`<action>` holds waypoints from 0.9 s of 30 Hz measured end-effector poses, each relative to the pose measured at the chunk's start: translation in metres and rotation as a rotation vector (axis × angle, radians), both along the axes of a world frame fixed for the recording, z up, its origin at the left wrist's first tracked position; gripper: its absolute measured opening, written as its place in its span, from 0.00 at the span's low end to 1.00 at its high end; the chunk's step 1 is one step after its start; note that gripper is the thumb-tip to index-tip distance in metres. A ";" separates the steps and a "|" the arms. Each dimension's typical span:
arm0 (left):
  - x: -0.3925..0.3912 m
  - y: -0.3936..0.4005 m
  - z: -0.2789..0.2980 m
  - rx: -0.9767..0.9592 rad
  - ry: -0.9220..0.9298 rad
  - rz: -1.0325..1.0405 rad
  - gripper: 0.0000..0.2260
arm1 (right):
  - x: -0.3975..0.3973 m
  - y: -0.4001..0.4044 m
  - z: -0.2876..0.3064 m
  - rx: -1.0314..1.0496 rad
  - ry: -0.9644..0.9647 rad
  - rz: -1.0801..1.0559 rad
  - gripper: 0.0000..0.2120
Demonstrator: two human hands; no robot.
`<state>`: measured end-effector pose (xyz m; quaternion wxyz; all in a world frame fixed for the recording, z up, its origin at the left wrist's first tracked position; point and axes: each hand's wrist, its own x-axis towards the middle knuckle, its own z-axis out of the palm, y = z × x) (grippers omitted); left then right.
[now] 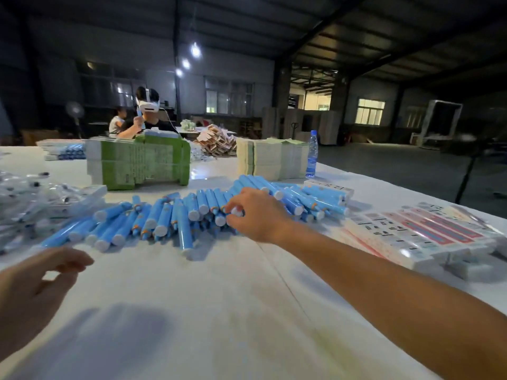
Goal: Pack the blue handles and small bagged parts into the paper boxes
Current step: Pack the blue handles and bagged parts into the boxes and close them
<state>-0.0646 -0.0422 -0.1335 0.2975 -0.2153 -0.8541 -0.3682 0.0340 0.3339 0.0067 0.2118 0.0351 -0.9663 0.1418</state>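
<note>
R hand (253, 215) reaches fwd into the blue handles (192, 212) heaped mid-worktop (219, 311), fingertips pinching one white cap end, handle's long axis pointing away from it; L hand (33, 286) hangs near, loosely curled, empty.

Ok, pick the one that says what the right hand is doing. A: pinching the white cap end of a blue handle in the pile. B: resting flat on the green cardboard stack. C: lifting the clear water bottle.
A: the right hand has its fingertips closed on a white-capped blue plastic handle in the pile.
</note>
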 end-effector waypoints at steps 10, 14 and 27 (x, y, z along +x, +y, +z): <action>0.063 0.001 0.068 0.066 -0.006 0.331 0.09 | -0.046 -0.269 -0.032 -0.513 0.133 0.570 0.11; 0.050 -0.039 0.067 0.037 -0.134 0.514 0.08 | -0.052 -0.302 -0.048 -0.614 0.188 0.643 0.10; 0.027 -0.186 0.082 -0.312 -0.604 1.226 0.30 | -0.063 -0.308 -0.040 -0.753 0.170 0.823 0.10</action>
